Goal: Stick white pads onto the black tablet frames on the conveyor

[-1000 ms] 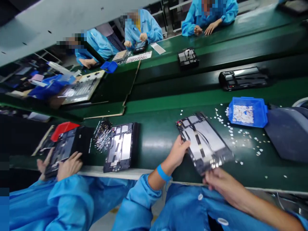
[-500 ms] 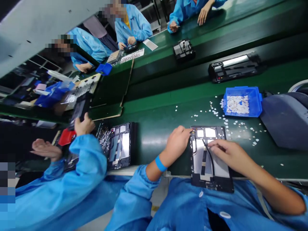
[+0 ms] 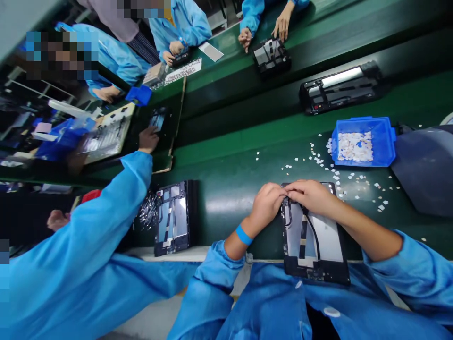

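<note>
An opened tablet (image 3: 329,238) with bare inner parts lies in front of me, its near end reaching over the table edge. A black cable (image 3: 313,231) curves down its middle. My left hand (image 3: 266,205) is closed at the tablet's upper left corner, fingertips pinched together. Against those fingertips, my right hand (image 3: 311,196) is also pinched, lying across the tablet's top part. Whatever is between the fingers is too small and covered to make out. Both hands hide most of the upper end of the tablet.
A blue bin (image 3: 366,141) of white scraps stands at the right, with loose scraps around it. Beside it is a dark grey object (image 3: 424,170). Stacked tablets (image 3: 173,217) lie left, near a co-worker's arm (image 3: 136,174). Other tablets (image 3: 339,89) sit on the belt beyond.
My right hand has moved up and left from the tablet's middle to meet my left hand at the corner. The neighbouring co-worker's hand has carried a device forward onto the board.
</note>
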`<state>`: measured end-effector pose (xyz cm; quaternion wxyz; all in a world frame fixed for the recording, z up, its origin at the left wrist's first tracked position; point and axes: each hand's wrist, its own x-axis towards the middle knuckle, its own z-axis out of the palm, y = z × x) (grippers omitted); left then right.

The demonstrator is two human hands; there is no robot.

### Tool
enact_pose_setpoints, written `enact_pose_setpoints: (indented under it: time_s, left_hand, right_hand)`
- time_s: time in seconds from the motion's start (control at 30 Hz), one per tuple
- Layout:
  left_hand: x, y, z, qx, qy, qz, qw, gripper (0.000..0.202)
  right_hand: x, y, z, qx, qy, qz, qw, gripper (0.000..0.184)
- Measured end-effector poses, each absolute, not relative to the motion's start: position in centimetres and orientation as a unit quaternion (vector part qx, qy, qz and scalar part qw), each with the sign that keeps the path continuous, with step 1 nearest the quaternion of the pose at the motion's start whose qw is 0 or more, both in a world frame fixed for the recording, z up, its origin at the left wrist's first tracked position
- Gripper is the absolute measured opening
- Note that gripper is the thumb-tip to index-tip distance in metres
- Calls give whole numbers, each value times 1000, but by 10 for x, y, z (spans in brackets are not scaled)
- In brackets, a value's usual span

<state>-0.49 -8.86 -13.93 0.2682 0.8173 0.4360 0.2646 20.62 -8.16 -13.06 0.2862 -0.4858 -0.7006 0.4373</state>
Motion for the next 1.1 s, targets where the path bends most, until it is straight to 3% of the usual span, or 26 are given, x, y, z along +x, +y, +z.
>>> enact_pose_setpoints:
  time_s: [0.17,0.33,0.5,0.6,0.83,1.1]
  left_hand:
    - [3,-103,-135,695,545,319,342,12]
    - [15,-120,-130,615,595,306,418,27]
    - [21,-119,-136,520,598,348,501,14]
    - [21,-119,-138,520,598,356,495,13]
    - [17,-124,-134,599,603,331,411,11]
    - [20,-116,-131,518,586,347,518,13]
  right_hand:
    - [200,-85,-129,-535,-660,458,261,16]
    - [199,-97,-131,-541,-652,435,304,22]
    - [194,-108,-137,-558,-732,236,311,20]
    - [192,-114,-142,-534,-776,153,300,24]
    - [194,-112,-148,-506,-792,146,309,21]
    - [195,-108,-147,-530,-782,115,308,21]
